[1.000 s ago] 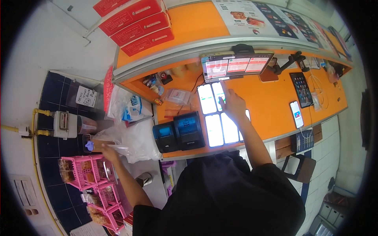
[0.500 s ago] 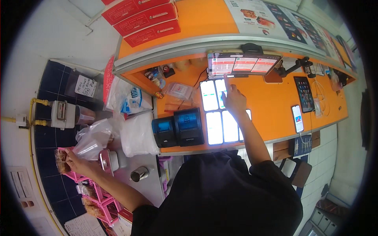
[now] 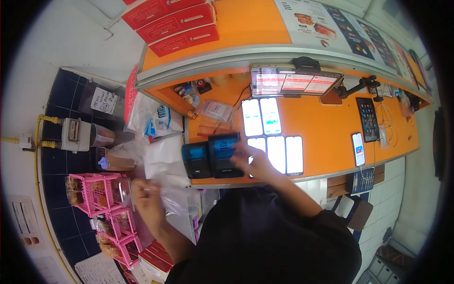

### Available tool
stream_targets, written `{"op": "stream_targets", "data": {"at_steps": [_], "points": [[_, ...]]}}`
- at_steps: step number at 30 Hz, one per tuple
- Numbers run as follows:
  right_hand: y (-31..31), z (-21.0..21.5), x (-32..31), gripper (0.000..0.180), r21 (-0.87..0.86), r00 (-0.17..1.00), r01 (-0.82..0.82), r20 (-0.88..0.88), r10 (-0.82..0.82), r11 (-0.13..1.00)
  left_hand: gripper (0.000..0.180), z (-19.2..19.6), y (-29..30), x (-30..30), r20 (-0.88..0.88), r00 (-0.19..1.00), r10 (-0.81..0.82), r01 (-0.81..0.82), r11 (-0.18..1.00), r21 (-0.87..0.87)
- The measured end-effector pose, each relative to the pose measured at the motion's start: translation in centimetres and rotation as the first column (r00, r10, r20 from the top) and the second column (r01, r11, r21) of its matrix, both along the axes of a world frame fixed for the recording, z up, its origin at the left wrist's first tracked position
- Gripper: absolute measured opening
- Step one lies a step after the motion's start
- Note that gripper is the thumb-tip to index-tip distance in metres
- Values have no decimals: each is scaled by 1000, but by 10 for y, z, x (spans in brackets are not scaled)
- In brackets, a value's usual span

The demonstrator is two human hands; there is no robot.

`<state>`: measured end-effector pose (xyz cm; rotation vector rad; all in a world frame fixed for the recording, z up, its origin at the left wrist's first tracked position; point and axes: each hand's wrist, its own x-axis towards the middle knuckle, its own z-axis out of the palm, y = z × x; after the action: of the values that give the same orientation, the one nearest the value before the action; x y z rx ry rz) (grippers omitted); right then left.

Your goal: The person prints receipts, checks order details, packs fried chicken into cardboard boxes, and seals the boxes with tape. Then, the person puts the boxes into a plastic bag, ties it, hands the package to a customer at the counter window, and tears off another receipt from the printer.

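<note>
My left hand [image 3: 144,196] grips a clear plastic bag [image 3: 172,196] that hangs crumpled beside the pink wire baskets [image 3: 97,189]. My right hand [image 3: 253,161] hovers, blurred, over the lower row of lit phones [image 3: 279,154] lying flat on the orange counter [image 3: 326,118], right next to two dark blue receipt printers [image 3: 213,154]. Its fingers are spread and hold nothing. Two more lit phones [image 3: 261,117] lie further back, under a wide tablet [image 3: 293,81] on a stand.
A stack of white plastic bags [image 3: 163,151] lies left of the printers. Red boxes [image 3: 175,21] sit on the top shelf. A dark tablet [image 3: 368,119] and a phone [image 3: 358,148] lie to the right. A gas meter [image 3: 73,133] hangs on the blue tiled wall.
My right hand has dropped from the upper phones toward the lower row near the printers. My left hand has brought the clear bag inward and up from the pink baskets.
</note>
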<state>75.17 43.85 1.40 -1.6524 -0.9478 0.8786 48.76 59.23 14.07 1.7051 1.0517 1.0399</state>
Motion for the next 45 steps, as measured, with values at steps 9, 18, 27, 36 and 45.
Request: {"op": "stream_targets", "data": {"at_steps": [9,18,27,36,45], "points": [[12,12,-38,68,556,844,-173,-342,413,813,35,-6,-38,21,153,983,-106,148,945,-292],[9,10,-16,37,-55,768,217,-606,-205,975,39,-49,-67,-19,-560,763,-323,111,919,-379],[0,21,-21,36,315,795,-244,-477,375,917,50,-51,-67,1,-325,786,-525,383,827,-411],[-17,25,-30,53,324,782,-551,521,341,769,43,-49,-83,96,-24,983,-181,154,890,-430],[-27,19,23,85,223,705,-648,-184,685,728,32,-17,-62,84,-278,466,-840,707,542,-455]]}}
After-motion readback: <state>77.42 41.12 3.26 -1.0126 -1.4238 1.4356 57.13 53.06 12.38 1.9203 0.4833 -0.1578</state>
